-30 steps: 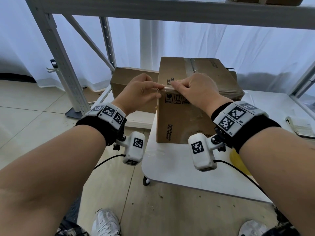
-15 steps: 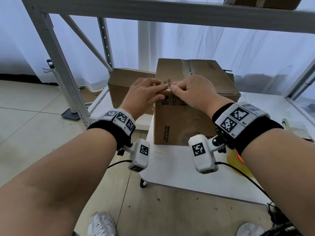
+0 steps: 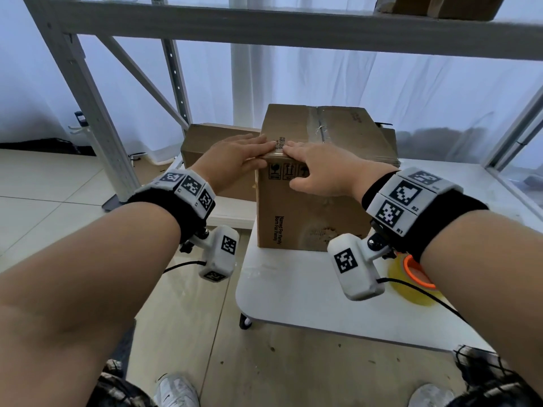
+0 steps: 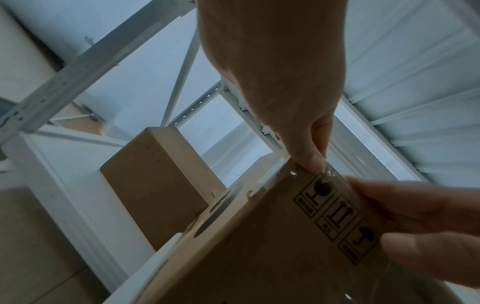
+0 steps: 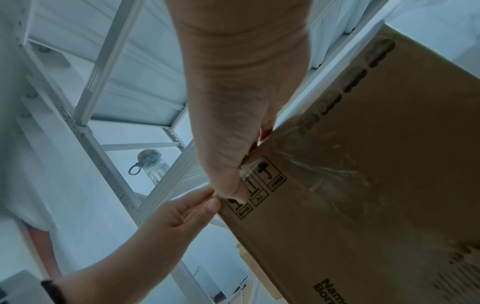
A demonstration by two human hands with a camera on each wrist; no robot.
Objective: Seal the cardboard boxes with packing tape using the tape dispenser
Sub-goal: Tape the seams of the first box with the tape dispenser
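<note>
Left hand [image 3: 235, 160], right hand [image 3: 316, 171] pressing box [image 3: 305, 218], contents hidden

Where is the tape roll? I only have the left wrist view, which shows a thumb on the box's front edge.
Observer: In the head view the tape roll lies on the white table under the right forearm, with neither hand on it.
Operator: Are the fingers on top flat?
Observer: Yes. The left hand and right hand lay straight fingers along the top front edge of the box, with the tips nearly meeting.
Operator: Is the top seam taped?
Observer: Yes, tape runs along the centre seam.
</note>
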